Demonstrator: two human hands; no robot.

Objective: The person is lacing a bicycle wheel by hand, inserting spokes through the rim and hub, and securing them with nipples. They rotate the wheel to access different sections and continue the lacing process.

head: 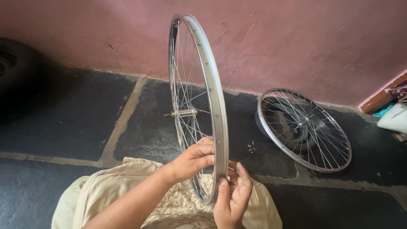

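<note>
At frame centre, the left hand grips the upright silver spoked bicycle wheel rim, fingers curled around it, while the right hand pinches its lower edge; steadying works best with both holds firm.

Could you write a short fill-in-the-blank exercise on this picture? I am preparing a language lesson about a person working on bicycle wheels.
1. Both hands hold the upright silver spoked bicycle wheel by its ____.
2. The left hand reaches in among the thin metal ____.
3. The second silver spoked wheel leans beside the ____ plaster wall.
4. The right hand sits on the wheel's ____ part.

Missing words: rim; spokes; pink; lower
</note>
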